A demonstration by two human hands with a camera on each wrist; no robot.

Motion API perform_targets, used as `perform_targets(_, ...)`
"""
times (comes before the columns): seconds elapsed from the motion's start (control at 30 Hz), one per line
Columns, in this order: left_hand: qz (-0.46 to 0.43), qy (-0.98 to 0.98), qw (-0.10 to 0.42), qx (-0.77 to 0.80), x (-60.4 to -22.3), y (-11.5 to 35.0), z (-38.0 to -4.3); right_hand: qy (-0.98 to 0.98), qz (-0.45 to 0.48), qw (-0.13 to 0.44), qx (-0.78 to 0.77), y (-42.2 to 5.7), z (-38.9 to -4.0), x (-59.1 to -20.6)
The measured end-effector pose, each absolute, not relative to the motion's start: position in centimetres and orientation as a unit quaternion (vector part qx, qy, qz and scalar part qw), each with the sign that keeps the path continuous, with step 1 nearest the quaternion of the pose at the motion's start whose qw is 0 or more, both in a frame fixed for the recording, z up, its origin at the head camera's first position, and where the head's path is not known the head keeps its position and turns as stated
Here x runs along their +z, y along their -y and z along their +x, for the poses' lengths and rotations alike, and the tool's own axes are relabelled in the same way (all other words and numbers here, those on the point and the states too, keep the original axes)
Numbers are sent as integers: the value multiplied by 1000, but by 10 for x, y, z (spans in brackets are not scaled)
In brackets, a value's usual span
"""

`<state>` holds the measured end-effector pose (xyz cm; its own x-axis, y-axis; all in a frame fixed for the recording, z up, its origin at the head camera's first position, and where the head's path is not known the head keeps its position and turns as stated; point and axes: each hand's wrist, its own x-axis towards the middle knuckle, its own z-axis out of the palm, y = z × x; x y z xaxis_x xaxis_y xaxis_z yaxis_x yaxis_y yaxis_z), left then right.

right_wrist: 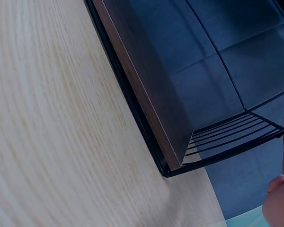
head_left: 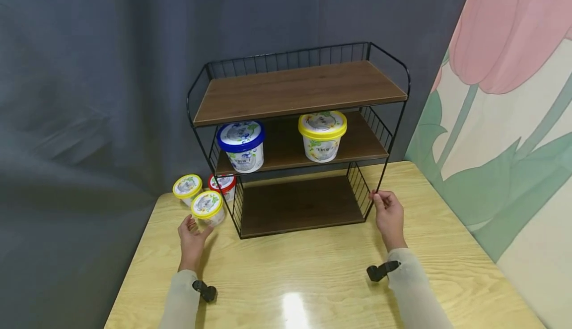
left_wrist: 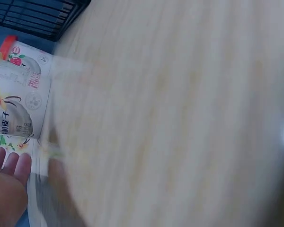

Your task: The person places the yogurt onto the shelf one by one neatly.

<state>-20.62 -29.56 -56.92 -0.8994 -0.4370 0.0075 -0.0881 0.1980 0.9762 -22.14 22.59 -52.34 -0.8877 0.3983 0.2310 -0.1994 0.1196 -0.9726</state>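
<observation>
My left hand [head_left: 192, 239] is beside a yellow-lidded tub [head_left: 208, 206] on the table, its fingers parted and holding nothing. In the left wrist view the fingers [left_wrist: 10, 163] are close to the white tubs; whether they touch cannot be told. Behind that tub stand another yellow-lidded tub [head_left: 186, 188] and a red-lidded tub [head_left: 225, 186], partly hidden by the rack. My right hand [head_left: 390, 217] grips the front right post of a black wire rack with brown shelves [head_left: 299, 91]. On its middle shelf sit a blue-lidded tub [head_left: 243, 148] and a yellow-lidded tub [head_left: 322, 138].
The rack stands on a light wooden table [head_left: 304, 259]. A dark grey curtain [head_left: 89, 96] hangs behind and on the left. On the right is a wall with a tulip picture [head_left: 500, 120]. A black wrist camera [head_left: 383, 270] is strapped to each sleeve.
</observation>
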Motion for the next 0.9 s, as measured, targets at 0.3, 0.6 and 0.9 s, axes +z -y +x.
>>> perform_targets(0.3,165,762,124,-614,-571,295,-219,716,-72,215,660,-224,-222,-524)
perform_targets(0.6,168,745,138,-631,-570,294,-228,712,-72,220,663,-225,-221,-525)
perform_targets(0.9,163,724,128,-658,-573,289,-231,700,-72,213,678,-227,-221,-523)
